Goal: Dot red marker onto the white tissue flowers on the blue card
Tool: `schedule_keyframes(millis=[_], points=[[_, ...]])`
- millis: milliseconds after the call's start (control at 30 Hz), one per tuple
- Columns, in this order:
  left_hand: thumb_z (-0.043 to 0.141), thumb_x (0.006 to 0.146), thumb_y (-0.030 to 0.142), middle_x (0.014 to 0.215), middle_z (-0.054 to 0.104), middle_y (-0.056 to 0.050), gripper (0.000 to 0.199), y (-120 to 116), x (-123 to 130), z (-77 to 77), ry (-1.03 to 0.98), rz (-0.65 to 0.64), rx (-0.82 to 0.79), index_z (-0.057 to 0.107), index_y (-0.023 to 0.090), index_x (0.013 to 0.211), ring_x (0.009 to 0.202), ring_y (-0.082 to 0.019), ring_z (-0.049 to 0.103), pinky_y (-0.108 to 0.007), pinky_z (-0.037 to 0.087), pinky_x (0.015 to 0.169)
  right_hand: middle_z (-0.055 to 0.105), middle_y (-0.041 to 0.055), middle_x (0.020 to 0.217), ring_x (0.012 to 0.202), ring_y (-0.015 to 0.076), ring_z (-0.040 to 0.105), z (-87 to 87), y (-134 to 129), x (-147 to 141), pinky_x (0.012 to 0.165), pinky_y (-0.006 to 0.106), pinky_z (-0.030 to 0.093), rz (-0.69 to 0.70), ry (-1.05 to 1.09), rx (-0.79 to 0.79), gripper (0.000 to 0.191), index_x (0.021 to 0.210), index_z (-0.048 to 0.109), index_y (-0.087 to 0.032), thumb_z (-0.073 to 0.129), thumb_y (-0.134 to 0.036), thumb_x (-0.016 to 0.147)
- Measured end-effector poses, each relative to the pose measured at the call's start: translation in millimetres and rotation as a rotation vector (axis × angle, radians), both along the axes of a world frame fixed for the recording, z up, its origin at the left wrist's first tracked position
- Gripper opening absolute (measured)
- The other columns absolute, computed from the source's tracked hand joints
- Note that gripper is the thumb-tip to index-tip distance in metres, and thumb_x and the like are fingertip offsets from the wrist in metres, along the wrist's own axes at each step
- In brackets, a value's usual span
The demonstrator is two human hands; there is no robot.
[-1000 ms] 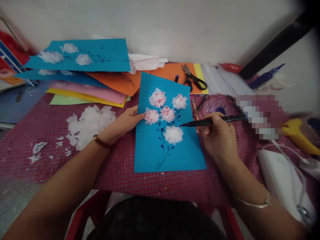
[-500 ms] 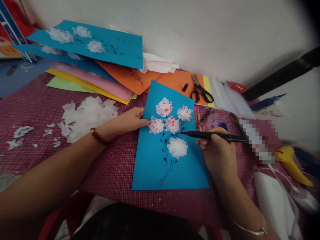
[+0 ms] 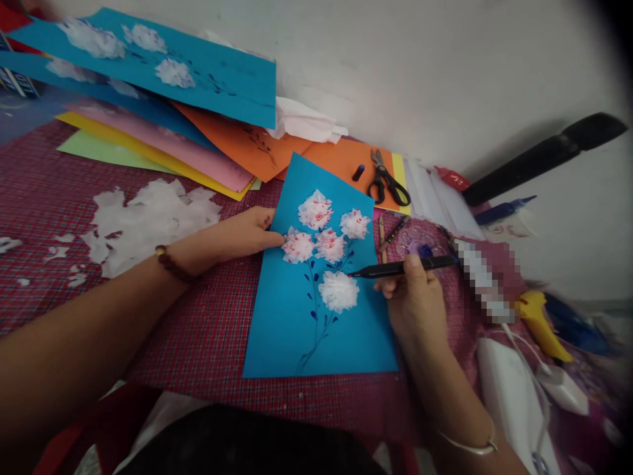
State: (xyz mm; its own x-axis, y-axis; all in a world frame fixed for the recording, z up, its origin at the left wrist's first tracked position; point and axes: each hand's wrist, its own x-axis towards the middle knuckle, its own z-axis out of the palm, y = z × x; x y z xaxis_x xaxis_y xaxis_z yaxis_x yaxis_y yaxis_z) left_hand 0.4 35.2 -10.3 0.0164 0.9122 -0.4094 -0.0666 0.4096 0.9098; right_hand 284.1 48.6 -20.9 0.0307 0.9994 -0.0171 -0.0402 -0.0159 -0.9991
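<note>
A blue sheet of paper (image 3: 281,330) lies before me, with white tissue-paper flowers and a drawn stem with dark blue leaves. Red marks streak the upper flowers (image 3: 330,245); the lowest flower (image 3: 339,291) is mostly plain white. My left hand (image 3: 247,232) pinches the sheet's left edge, thumb on top, the other fingers partly hidden. In my right hand (image 3: 415,297) is a black marker pen (image 3: 386,269), held nearly level. Its tip meets the upper right edge of the lowest flower; whether it presses the tissue I cannot tell.
Scissors (image 3: 386,181) and a dark pen cap (image 3: 359,173) rest on orange paper behind the sheet. Stacked coloured papers (image 3: 222,86) stand at the back left. Torn white tissue (image 3: 148,221) lies left. On the right are a clear palette (image 3: 420,241) and a white power strip (image 3: 509,389).
The marker tip has moved from the leaves beside the red-streaked flowers down to the lowest flower's top edge. My left hand keeps its hold on the sheet. The whole view has shifted slightly.
</note>
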Motion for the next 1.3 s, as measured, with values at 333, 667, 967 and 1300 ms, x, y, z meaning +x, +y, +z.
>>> schedule_keyframes(millis=[333,667,967,1300], points=[[0.074,0.063,0.008,0.065,0.067,-0.001,0.012,2.9,-8.8,-5.3,0.114,-0.177,0.046,0.069,0.017,0.067,0.058,-0.02,0.062,-0.023,0.043,0.047,0.05,-0.0057,0.042,0.038,0.0115,0.051,-0.7,1.4,3.6,0.041,0.026,0.041,-0.022,-0.037,0.028,0.047,0.061,0.051,-0.023,0.072,-0.062,0.076],[0.074,0.072,0.022,0.065,0.059,-0.001,0.011,2.5,-4.9,-8.7,0.265,-0.124,0.193,0.065,0.016,0.07,0.056,-0.016,0.053,-0.025,0.036,0.052,0.057,-0.0062,0.052,0.044,0.0097,0.052,0.7,-0.3,5.5,0.047,0.025,0.045,0.008,0.032,0.07,0.028,0.075,0.059,-0.022,0.075,-0.045,0.08],[0.062,0.081,0.03,0.066,0.059,-0.001,0.012,-36.1,38.3,29.1,0.48,0.171,0.66,0.063,0.021,0.073,0.06,-0.015,0.051,-0.028,0.039,0.054,0.067,-0.0033,0.064,0.041,0.0076,0.048,15.8,-11.7,-5.9,0.049,0.026,0.049,0.106,0.307,0.022,0.033,0.075,0.06,-0.022,0.078,-0.049,0.075],[0.08,0.067,0.035,0.059,0.049,0.006,0.027,-44.8,71.0,16.6,-0.296,0.076,0.24,0.064,0.016,0.075,0.046,-0.004,0.034,-0.021,0.022,0.042,0.07,-0.0027,0.068,0.046,0.0068,0.051,16.2,-21.3,-9.6,0.052,0.022,0.05,0.166,0.432,-0.098,0.028,0.081,0.068,-0.023,0.085,-0.044,0.071]])
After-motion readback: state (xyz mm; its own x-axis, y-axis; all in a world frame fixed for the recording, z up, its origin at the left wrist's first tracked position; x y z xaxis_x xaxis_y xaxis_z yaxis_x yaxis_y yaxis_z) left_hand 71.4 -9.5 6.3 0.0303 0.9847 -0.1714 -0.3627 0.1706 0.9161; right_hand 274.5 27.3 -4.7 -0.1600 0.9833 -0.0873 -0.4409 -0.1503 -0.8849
